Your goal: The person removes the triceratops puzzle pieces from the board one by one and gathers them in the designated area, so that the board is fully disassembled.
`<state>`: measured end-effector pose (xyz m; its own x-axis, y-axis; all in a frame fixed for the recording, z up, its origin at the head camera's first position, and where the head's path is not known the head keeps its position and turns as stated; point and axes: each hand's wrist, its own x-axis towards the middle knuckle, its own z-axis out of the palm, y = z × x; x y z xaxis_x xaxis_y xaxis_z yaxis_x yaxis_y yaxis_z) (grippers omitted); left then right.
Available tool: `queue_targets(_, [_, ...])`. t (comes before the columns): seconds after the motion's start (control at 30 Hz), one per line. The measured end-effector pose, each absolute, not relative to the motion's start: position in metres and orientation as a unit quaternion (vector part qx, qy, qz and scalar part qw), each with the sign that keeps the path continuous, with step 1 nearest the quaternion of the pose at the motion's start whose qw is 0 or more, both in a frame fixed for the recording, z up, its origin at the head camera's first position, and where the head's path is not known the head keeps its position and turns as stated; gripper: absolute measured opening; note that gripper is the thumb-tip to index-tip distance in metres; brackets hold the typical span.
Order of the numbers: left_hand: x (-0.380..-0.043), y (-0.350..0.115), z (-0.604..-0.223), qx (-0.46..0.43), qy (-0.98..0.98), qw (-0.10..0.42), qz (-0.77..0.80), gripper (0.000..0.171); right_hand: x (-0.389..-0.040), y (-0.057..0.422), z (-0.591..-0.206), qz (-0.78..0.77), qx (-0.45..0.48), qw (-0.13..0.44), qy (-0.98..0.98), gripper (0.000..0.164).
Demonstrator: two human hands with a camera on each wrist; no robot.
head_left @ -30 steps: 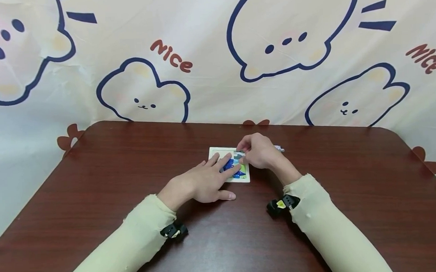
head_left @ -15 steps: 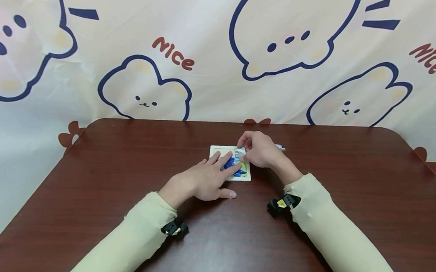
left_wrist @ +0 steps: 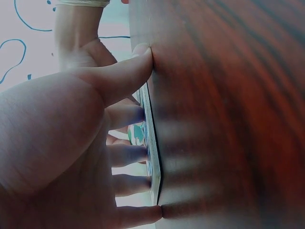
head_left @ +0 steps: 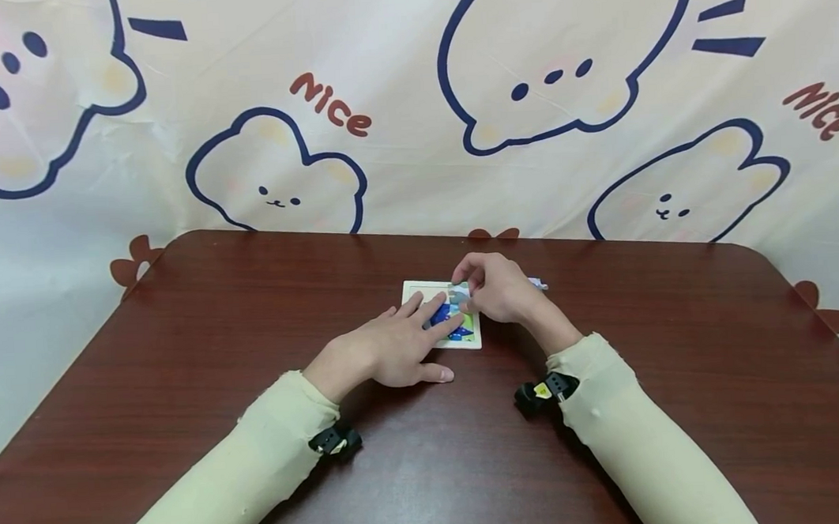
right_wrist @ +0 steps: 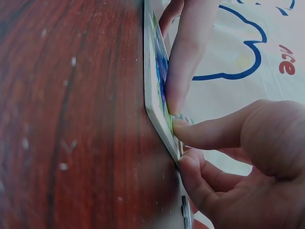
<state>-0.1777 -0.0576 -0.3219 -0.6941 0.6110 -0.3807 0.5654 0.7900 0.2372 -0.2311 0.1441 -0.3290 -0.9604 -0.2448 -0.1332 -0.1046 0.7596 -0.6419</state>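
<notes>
A small white-framed jigsaw puzzle board with a blue and green picture lies on the table, partly hidden under both hands. My left hand lies across it with fingers spread and straight, the fingertips pressing on the picture. In the left wrist view, the little finger and the thumb reach down to the table beside the frame. At the board's far right corner, my right hand pinches a pale grey-blue puzzle piece between thumb and index finger. Its other fingers are curled at the frame's edge in the right wrist view.
Just beyond the right hand, a loose puzzle piece lies on the dark brown table. A white curtain with printed cartoon figures hangs behind the table's far edge. Each wrist carries a small black camera.
The right fingertips and the pinched piece shift very slightly at the board's corner. The left hand stays in place on the board.
</notes>
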Motion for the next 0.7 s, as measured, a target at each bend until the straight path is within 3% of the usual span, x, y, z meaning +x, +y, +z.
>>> queue_targets(0.7, [-0.1787, -0.0585, -0.3234, 0.322, 0.918, 0.224, 0.054, 0.085, -0.2335, 0.1474, -0.3288, -0.342, -0.084, 0.112, 0.929, 0.031])
